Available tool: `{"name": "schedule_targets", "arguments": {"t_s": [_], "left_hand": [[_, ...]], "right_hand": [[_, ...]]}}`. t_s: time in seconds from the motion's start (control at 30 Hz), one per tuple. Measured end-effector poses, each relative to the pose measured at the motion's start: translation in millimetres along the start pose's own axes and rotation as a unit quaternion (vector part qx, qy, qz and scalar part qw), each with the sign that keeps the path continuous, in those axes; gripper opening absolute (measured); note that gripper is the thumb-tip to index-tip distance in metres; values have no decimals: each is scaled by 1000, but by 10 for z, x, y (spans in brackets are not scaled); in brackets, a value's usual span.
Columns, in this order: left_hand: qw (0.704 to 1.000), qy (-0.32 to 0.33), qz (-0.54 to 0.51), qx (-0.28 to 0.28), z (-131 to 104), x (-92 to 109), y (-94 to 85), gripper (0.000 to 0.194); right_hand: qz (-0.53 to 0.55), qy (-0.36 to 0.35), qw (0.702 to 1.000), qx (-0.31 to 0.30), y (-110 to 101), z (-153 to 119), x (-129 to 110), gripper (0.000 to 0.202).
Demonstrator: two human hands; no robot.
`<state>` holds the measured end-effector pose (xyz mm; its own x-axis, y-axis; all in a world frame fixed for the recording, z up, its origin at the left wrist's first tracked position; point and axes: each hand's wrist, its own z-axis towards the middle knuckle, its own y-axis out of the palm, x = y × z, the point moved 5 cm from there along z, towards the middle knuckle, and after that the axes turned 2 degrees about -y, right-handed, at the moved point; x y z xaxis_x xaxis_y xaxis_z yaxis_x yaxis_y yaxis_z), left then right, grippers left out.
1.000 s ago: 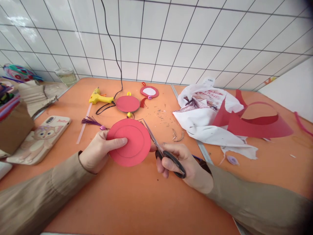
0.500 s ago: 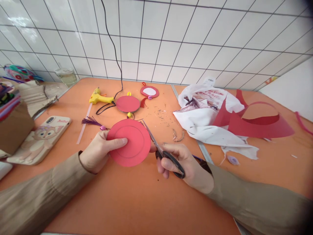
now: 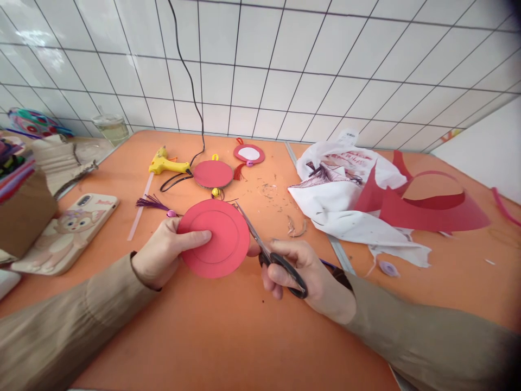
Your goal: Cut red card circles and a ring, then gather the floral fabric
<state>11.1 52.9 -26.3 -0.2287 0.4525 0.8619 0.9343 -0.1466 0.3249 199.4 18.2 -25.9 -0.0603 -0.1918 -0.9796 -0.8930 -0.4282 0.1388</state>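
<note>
Orange counter (image 3: 228,336) under pretty much everything, white tiled wall (image 3: 260,54) with dark grout lines right behind. Far left: cardboard box (image 3: 24,217) of colourful bits, then a phone in a cartoon case (image 3: 69,233), plus a lidded cup (image 3: 110,129) back by the wall. Next, a yellow glue gun (image 3: 169,164), with a black cord (image 3: 191,81) up the tiles. Left hand (image 3: 160,258) nearby, fingers pinched on the left side of a red disc (image 3: 217,239), thumb on top. Disc mid-view over the counter, tilted toward the camera, in front of a second, bell-trimmed disc (image 3: 212,174) and a little red-and-white round piece (image 3: 249,153). Right hand (image 3: 315,277) after that, fingers closed around black-handled scissors (image 3: 266,252), blades right by the disc's right edge. Then a grey seam (image 3: 342,255), a rumpled white bag (image 3: 334,212), red paper offcuts (image 3: 427,214), and a plain white panel (image 3: 484,141).

Box chopped off by the left edge, contents mostly unreadable. Purple tassel (image 3: 152,202) with its string end lost behind the left hand. Rest of the left fingers tucked under the disc. One fingertip (image 3: 254,248) between disc and scissors, can't say which hand's. Can't tell whether blades actually touch paper. Far right edge just dark blur.
</note>
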Motion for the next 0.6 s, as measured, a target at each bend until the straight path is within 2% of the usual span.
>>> {"name": "schedule_targets", "arguments": {"t_s": [0.3,0.6], "left_hand": [[1000,-1,-1,4,-4,-8,-21,28],[1000,3,-3,-8,20,-15,-26,19]], "right_hand": [[-15,27,999,11,1,-15,7,58],[3,35,999,17,-4,-1,29,53]]}}
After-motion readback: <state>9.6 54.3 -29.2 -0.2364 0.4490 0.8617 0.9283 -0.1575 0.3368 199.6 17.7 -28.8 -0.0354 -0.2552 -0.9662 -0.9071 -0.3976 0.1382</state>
